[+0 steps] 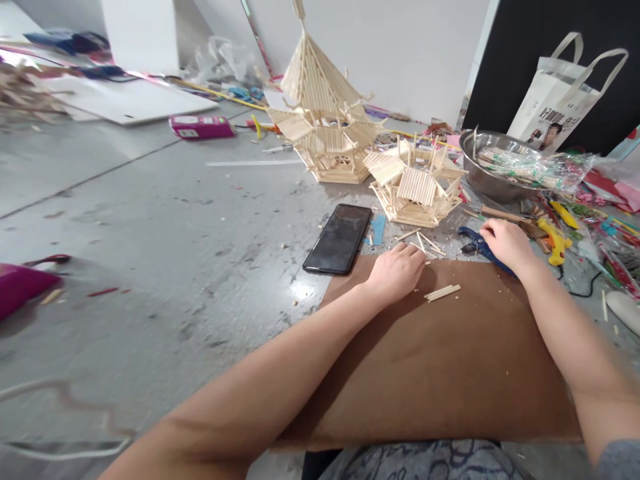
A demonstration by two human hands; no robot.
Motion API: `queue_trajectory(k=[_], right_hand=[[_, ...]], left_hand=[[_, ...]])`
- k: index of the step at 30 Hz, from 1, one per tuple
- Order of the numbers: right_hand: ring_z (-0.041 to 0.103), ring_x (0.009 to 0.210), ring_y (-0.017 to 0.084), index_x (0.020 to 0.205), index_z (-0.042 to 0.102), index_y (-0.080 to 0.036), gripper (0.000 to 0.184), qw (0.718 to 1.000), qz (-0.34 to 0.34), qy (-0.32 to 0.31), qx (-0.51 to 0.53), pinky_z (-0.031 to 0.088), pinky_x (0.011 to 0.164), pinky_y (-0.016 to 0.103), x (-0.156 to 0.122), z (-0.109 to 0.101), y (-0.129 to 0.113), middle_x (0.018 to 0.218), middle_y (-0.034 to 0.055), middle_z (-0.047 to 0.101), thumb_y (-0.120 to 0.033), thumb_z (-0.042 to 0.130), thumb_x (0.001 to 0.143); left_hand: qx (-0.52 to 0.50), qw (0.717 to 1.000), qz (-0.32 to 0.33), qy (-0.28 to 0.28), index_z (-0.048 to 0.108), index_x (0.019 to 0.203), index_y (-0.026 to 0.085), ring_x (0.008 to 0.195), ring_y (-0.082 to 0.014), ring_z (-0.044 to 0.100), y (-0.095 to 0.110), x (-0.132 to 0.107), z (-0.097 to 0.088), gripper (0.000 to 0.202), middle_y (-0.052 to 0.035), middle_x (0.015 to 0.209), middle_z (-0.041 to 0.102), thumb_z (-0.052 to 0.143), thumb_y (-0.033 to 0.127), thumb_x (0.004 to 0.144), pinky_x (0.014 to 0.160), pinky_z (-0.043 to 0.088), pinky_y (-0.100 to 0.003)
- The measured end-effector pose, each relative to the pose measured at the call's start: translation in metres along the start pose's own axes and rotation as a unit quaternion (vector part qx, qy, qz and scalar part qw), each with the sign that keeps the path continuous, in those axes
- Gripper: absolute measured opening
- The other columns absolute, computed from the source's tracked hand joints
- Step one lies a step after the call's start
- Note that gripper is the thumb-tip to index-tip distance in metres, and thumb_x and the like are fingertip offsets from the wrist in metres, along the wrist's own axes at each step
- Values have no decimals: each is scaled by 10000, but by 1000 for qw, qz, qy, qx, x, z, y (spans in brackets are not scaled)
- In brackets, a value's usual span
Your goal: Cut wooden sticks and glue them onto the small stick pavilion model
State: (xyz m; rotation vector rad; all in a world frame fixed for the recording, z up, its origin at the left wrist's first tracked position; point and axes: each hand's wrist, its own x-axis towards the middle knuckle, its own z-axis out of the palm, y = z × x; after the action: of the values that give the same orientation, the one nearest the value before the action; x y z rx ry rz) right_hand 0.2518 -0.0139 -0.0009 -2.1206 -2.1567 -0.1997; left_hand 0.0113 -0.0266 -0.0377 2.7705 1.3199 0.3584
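My left hand [396,272] rests knuckles-up at the far edge of a brown board [440,360], fingers curled over loose thin wooden sticks [425,241]; what they pinch is hidden. A short bundle of sticks [442,293] lies on the board just right of it. My right hand [506,243] reaches past the board's far right corner, fingers bent down onto blue-handled cutters [474,244]. Beyond the hands stand a small stick-built pavilion piece [415,187] and a taller stick pagoda [323,113].
A black phone [340,239] lies on the grey floor left of the board. A steel bowl [493,175] with wrapped sticks, a yellow glue gun [553,241], a white tote bag [565,100] and craft litter crowd the right. A magenta box [201,127] lies far left.
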Motion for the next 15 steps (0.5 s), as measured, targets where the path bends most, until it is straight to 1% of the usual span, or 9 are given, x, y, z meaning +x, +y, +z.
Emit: queue_trajectory(k=[2, 3, 6, 8, 11, 13, 15], right_hand=[[579, 912, 210, 961, 605, -187, 277, 998, 9, -24, -52, 404, 743, 295, 19, 0, 3, 970, 96, 647, -268, 365, 849], [572, 941, 217, 1002, 594, -177, 296, 995, 8, -50, -84, 406, 757, 302, 29, 1, 3, 1000, 111, 637, -254, 350, 854], [575, 954, 239, 1026, 601, -126, 302, 990, 7, -95, -108, 417, 760, 317, 56, 11, 3, 1030, 165, 621, -194, 384, 827], [580, 953, 246, 1019, 613, -101, 309, 986, 6, -120, -116, 424, 758, 322, 70, 18, 2, 1032, 190, 617, -139, 391, 806], [582, 963, 255, 1024, 618, -76, 336, 981, 6, -145, -128, 431, 762, 334, 83, 27, 2, 1045, 215, 607, -84, 377, 790], [576, 978, 262, 1040, 612, -66, 351, 980, 6, -149, -134, 431, 769, 342, 87, 30, 3, 1060, 221, 599, -70, 368, 787], [572, 987, 259, 1048, 608, -59, 360, 979, 4, -148, -139, 429, 776, 340, 90, 32, 4, 1067, 222, 595, -62, 363, 785]], left_hand=[[-15, 999, 17, 31, 585, 848, 158, 878, -199, 531, 0, 0, 2, 316, -90, 866, 609, 291, 270, 878, 721, 448, -324], [-21, 998, 30, 43, 592, 837, 154, 871, -192, 534, 0, 0, 2, 320, -92, 852, 612, 295, 266, 876, 755, 442, -330], [-40, 994, 73, 71, 607, 827, 152, 885, -169, 546, -2, 0, 5, 310, -83, 851, 626, 308, 219, 867, 889, 387, -360], [-61, 990, 90, 86, 606, 883, 156, 947, -155, 541, -3, 0, 7, 299, -78, 938, 631, 309, 165, 853, 963, 331, -371], [-85, 986, 113, 88, 577, 1018, 151, 1083, -152, 488, -5, -1, 7, 331, -89, 1130, 579, 301, 122, 838, 989, 315, -355], [-86, 983, 148, 72, 548, 1096, 154, 1175, -191, 420, -2, -3, 4, 332, -96, 1212, 534, 325, 206, 856, 997, 299, -391], [-80, 977, 189, 52, 512, 1163, 179, 1238, -256, 342, 6, -5, 0, 398, -97, 1259, 501, 381, 376, 843, 1009, 242, -481]])
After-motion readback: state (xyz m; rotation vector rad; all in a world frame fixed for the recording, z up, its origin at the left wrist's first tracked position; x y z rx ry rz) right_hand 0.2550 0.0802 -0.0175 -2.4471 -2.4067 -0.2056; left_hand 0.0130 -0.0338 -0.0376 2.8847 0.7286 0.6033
